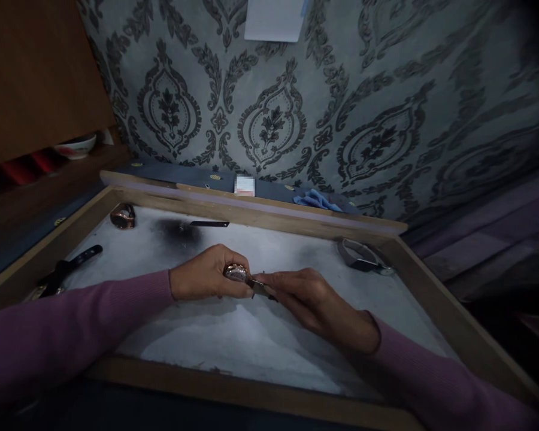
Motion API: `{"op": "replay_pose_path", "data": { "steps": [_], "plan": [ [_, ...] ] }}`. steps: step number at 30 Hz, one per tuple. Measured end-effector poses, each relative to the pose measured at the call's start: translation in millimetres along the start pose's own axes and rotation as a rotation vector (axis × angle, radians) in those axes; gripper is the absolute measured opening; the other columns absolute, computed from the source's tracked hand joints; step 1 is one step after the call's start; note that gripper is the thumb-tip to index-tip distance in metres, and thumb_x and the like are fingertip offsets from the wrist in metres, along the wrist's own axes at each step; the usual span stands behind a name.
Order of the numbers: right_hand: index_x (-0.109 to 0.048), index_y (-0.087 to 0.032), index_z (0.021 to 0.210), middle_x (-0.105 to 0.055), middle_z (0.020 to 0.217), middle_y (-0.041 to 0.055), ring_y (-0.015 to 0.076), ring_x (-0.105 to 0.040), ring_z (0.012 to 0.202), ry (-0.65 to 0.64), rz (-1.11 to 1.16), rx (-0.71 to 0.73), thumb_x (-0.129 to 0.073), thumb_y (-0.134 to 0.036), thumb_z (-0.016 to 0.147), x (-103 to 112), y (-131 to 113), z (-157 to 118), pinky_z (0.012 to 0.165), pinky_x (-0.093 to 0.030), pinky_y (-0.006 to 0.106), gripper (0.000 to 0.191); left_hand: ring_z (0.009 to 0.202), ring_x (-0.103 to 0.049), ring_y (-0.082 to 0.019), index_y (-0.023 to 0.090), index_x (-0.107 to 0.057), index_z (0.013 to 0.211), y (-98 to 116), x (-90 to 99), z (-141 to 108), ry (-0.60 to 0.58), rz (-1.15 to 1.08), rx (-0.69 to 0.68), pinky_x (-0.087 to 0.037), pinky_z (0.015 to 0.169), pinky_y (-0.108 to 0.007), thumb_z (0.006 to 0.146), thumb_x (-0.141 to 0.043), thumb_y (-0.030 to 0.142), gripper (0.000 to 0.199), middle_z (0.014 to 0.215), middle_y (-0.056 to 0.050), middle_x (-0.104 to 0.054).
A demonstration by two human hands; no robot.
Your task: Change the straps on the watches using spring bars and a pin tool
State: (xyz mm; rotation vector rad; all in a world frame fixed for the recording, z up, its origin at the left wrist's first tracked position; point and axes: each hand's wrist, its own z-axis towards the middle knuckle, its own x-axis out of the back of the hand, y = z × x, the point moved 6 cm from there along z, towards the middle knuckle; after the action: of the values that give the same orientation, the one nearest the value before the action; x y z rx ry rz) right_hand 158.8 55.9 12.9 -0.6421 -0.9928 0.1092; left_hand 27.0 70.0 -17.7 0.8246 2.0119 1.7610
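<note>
Over the middle of a wooden tray [251, 365], my left hand [206, 272] is closed around a rose-gold watch [237, 273], its round case showing between thumb and fingers. From the right, my right hand [312, 296] pinches a thin, flat metal blade [261, 288]. The tip of that blade reaches the right edge of the watch case. Its far end and any handle are mostly hidden by my fingers, so the exact kind of tool is unclear. A small dark piece shows below the blade, too dim to name.
Inside the tray lie another rose-gold watch [123, 216], a black-strapped watch [69, 269], a dark flat strip with a hole [209, 224] and a grey-strapped watch [363, 257]. Behind its raised rim are a small box [245, 185] and a blue cloth [317, 199]. Patterned wallpaper rises beyond.
</note>
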Motion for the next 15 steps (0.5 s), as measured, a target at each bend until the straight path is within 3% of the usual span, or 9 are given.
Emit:
{"op": "replay_pose_path", "data": {
  "steps": [10, 15],
  "plan": [
    [-0.065, -0.009, 0.106, -0.068, 0.071, 0.0076, 0.011, -0.059, 0.055, -0.039, -0.1, 0.024, -0.039, -0.014, 0.097, -2.6, 0.7, -1.4, 0.051, -0.04, 0.021, 0.028, 0.048, -0.034, -0.005, 0.014, -0.056, 0.068, -8.7, -2.1, 0.7, -0.007, -0.02, 0.02, -0.025, 0.047, -0.019, 0.067, -0.067, 0.028, 0.017, 0.052, 0.008, -0.042],
    [-0.063, -0.009, 0.113, -0.067, 0.071, 0.0071, 0.0113, -0.058, 0.054, -0.057, -0.113, 0.015, -0.038, -0.018, 0.099, -2.8, 2.1, -1.4, 0.051, -0.041, 0.023, 0.03, 0.048, -0.034, -0.005, 0.014, -0.056, 0.068, -8.3, -2.1, 0.6, -0.01, -0.005, 0.02, -0.025, 0.047, -0.02, 0.068, -0.066, 0.026, 0.016, 0.053, 0.008, -0.042]
  ]
}}
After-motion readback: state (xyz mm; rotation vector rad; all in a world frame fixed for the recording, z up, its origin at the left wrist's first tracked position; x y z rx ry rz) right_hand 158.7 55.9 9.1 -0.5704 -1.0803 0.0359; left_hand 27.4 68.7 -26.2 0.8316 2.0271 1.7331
